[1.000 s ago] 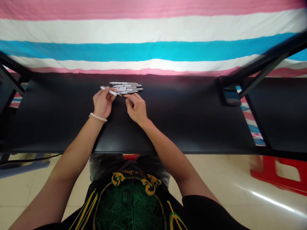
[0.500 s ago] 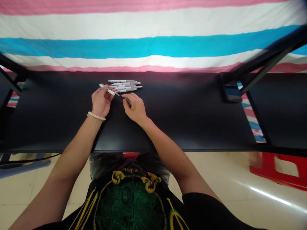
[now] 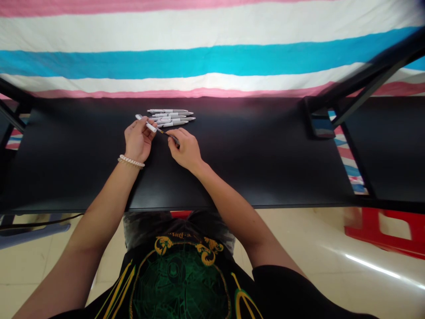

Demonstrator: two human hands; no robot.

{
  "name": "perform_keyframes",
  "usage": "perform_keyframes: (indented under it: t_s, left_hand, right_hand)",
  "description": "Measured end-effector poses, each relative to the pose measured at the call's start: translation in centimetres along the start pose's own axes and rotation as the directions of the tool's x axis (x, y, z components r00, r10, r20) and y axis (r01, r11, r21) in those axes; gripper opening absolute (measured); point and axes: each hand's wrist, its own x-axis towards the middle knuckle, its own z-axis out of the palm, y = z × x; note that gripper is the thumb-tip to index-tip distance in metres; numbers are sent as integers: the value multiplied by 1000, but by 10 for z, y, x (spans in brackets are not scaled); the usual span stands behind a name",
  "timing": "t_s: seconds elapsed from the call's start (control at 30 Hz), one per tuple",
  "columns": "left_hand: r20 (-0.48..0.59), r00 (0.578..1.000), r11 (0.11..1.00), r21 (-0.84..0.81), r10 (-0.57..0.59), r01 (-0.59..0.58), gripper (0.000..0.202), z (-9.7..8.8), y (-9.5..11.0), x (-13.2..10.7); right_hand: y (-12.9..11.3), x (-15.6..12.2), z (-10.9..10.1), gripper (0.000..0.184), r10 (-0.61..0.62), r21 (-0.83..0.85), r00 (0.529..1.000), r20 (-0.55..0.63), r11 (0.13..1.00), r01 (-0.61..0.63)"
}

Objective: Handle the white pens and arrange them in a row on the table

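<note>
Pen tube (image 3: 151,127), white, held in the left hand (image 3: 137,138), thumb and fingers closed around the middle. Over the black table (image 3: 252,150), just beside some pens (image 3: 174,120), slanting down to the right. Pale tip of the tube poking out past the thumb on the far side. Thin dark refill (image 3: 163,132) at the near end, lined up with the tube, a little yellow bit on it. Too small to tell how much of the refill is inside the tube.

Right hand (image 3: 185,148) bent over the table, grasping the other end of the refill between thumb and fingers. Thicker and blacker there, partly hidden by the hand.

Now for counting: one tube, one refill, two hands, both full. At least four pens on the table behind the hands, white with gray ends, tips to the right, lying close together like sticks. Some on top of others, so cannot tell the exact number. Two bands on the left wrist: one white and twisty (image 3: 128,159), one tan, just below. One striped cloth (image 3: 212,37) past the table, pink, white and blue. One red stool (image 3: 368,228) on the right, down on the pale floor (image 3: 299,239).
</note>
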Motion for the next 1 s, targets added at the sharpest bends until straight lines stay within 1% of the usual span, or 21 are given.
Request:
perform_keyframes:
  t_s: [0.3,0.43,0.9,1.0]
  left_hand:
    - [17,1000,1000,8,-9,9,16,0,1,1]
    - [36,999,1000,17,-15,14,16,0,2,0]
    - [31,999,999,27,-18,17,17,2,2,0]
    - [44,999,1000,20,-14,13,17,2,2,0]
  right_hand:
    - [0,-1,0,24,-16,4,1000,-1,1000,16]
    - [-1,-2,0,24,-12,2,1000,17,1000,12]
    - [-1,-2,-1,24,-12,-9,999,32,1000,12]
    - [-1,-2,0,23,-13,-13,999,36,1000,14]
